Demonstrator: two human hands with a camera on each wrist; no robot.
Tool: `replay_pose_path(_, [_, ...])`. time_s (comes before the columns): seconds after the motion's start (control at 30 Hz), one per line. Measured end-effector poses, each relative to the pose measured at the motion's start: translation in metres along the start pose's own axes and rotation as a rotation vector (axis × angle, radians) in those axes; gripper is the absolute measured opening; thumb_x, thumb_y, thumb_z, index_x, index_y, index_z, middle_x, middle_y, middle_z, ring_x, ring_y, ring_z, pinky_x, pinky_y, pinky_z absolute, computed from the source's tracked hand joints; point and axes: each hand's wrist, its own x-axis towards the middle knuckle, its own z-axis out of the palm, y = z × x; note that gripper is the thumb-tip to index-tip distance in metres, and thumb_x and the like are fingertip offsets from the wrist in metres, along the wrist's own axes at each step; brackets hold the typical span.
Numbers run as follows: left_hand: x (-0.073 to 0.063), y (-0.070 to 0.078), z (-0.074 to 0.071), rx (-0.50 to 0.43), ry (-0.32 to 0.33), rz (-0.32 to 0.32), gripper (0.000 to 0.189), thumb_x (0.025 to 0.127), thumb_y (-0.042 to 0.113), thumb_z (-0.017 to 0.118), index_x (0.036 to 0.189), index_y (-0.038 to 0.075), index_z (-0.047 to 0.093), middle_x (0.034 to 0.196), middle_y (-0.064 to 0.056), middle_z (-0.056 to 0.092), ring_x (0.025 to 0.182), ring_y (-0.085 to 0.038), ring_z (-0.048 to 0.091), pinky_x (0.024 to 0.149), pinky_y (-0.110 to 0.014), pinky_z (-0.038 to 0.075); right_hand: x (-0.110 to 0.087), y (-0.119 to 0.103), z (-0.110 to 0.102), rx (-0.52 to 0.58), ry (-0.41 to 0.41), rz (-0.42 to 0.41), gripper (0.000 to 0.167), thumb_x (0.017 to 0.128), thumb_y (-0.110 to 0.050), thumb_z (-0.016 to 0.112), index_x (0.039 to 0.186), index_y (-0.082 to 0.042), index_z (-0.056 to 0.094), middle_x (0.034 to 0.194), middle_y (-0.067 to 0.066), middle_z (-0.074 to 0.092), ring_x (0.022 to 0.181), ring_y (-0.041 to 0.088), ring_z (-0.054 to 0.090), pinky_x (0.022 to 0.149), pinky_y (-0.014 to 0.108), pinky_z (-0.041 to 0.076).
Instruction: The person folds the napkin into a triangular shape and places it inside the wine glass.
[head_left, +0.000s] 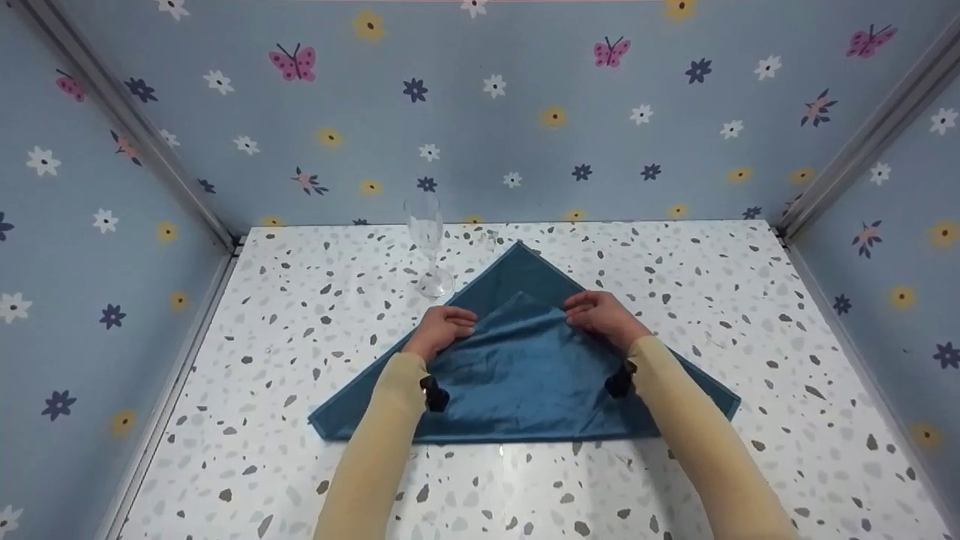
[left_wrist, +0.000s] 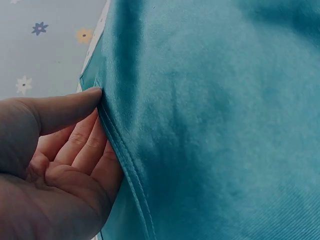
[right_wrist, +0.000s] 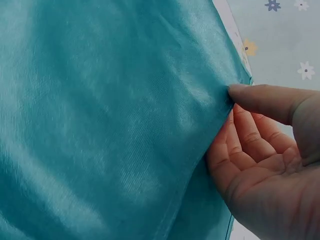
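Note:
A teal cloth napkin [head_left: 517, 382] lies on the speckled table, folded across so its straight fold runs along the near side. Its upper layer comes to a point a little short of the lower layer's far corner. My left hand [head_left: 444, 328] pinches the left hemmed edge of the upper layer between thumb and fingers, with the stitching plain in the left wrist view. On the opposite edge, my right hand [head_left: 604, 318] pinches the same layer, thumb on top and fingers underneath. Both hands sit just below the upper layer's tip.
A clear stemmed glass [head_left: 427, 244] stands upright behind the napkin's left slope, close to the back wall. Flower-patterned panels [head_left: 495, 112] enclose the white speckled table [head_left: 750, 322] at the back and on both sides.

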Motion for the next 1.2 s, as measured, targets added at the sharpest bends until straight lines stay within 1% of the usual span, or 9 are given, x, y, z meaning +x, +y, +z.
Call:
replay_pose_path(0.17, [0.000, -0.002, 0.001, 0.009, 0.017, -0.001, 0.029, 0.086, 0.000, 0.068, 0.115, -0.002, 0.067, 0.107, -0.015, 0.069, 0.103, -0.024, 0.064, 0.090, -0.034, 0.049, -0.002, 0.007, -0.003, 0.002, -0.014, -0.010, 0.041, 0.088, -0.002, 0.067, 0.126, 0.005, 0.054, 0.117, 0.020, 0.063, 0.094, 0.018, 0.062, 0.079, 0.029, 0.050])
replay_pose_path(0.3, [-0.002, -0.001, 0.001, 0.042, 0.031, -0.016, 0.029, 0.085, 0.000, 0.069, 0.114, -0.002, 0.067, 0.108, -0.015, 0.069, 0.103, -0.024, 0.063, 0.091, -0.034, 0.048, -0.004, 0.007, -0.003, -0.016, -0.002, -0.017, 0.040, 0.088, -0.001, 0.066, 0.125, 0.007, 0.053, 0.116, 0.023, 0.063, 0.094, 0.018, 0.063, 0.078, 0.028, 0.050])
replay_pose_path(0.43, [-0.005, 0.000, 0.000, 0.092, 0.027, -0.022, 0.027, 0.085, 0.002, 0.069, 0.112, -0.001, 0.068, 0.107, -0.014, 0.069, 0.104, -0.024, 0.063, 0.092, -0.035, 0.047, -0.007, 0.007, 0.000, -0.049, 0.017, -0.023, 0.037, 0.087, -0.001, 0.066, 0.121, 0.008, 0.055, 0.112, 0.020, 0.065, 0.090, 0.017, 0.064, 0.075, 0.025, 0.051])
replay_pose_path(0.57, [-0.010, -0.001, 0.000, 0.120, 0.003, -0.015, 0.027, 0.086, 0.004, 0.069, 0.113, -0.001, 0.068, 0.106, -0.013, 0.069, 0.104, -0.024, 0.063, 0.093, -0.036, 0.047, -0.012, 0.010, 0.000, -0.072, 0.018, -0.015, 0.034, 0.086, -0.002, 0.068, 0.117, 0.007, 0.057, 0.105, 0.016, 0.068, 0.086, 0.015, 0.064, 0.072, 0.025, 0.051])
replay_pose_path(0.73, [-0.018, -0.004, 0.002, 0.123, -0.030, -0.009, 0.026, 0.087, 0.005, 0.068, 0.113, -0.001, 0.068, 0.105, -0.012, 0.070, 0.102, -0.023, 0.064, 0.092, -0.037, 0.048, -0.020, 0.014, -0.002, -0.081, -0.005, -0.003, 0.034, 0.087, -0.003, 0.067, 0.117, 0.008, 0.057, 0.104, 0.016, 0.068, 0.086, 0.015, 0.064, 0.073, 0.026, 0.051])
replay_pose_path(0.9, [-0.027, -0.007, 0.005, 0.127, -0.042, -0.007, 0.026, 0.087, 0.006, 0.069, 0.112, 0.000, 0.069, 0.102, -0.010, 0.070, 0.099, -0.021, 0.065, 0.090, -0.037, 0.049, -0.026, 0.018, -0.004, -0.065, -0.032, -0.007, 0.036, 0.087, -0.002, 0.066, 0.120, 0.010, 0.055, 0.107, 0.020, 0.067, 0.089, 0.016, 0.065, 0.075, 0.026, 0.052])
replay_pose_path(1.07, [-0.033, -0.009, 0.008, 0.149, -0.052, -0.009, 0.026, 0.086, 0.007, 0.070, 0.111, 0.001, 0.070, 0.103, -0.009, 0.070, 0.099, -0.021, 0.064, 0.089, -0.037, 0.049, -0.032, 0.021, -0.004, -0.053, -0.046, -0.010, 0.036, 0.087, 0.000, 0.066, 0.119, 0.011, 0.055, 0.107, 0.021, 0.066, 0.089, 0.017, 0.065, 0.074, 0.027, 0.052])
replay_pose_path(1.2, [-0.036, -0.009, 0.011, 0.093, -0.041, -0.017, 0.025, 0.086, 0.003, 0.069, 0.111, -0.002, 0.068, 0.103, -0.012, 0.070, 0.097, -0.022, 0.065, 0.087, -0.037, 0.050, -0.034, 0.022, -0.003, -0.017, -0.047, -0.005, 0.036, 0.087, 0.000, 0.067, 0.118, 0.011, 0.055, 0.105, 0.020, 0.067, 0.089, 0.017, 0.064, 0.075, 0.027, 0.052])
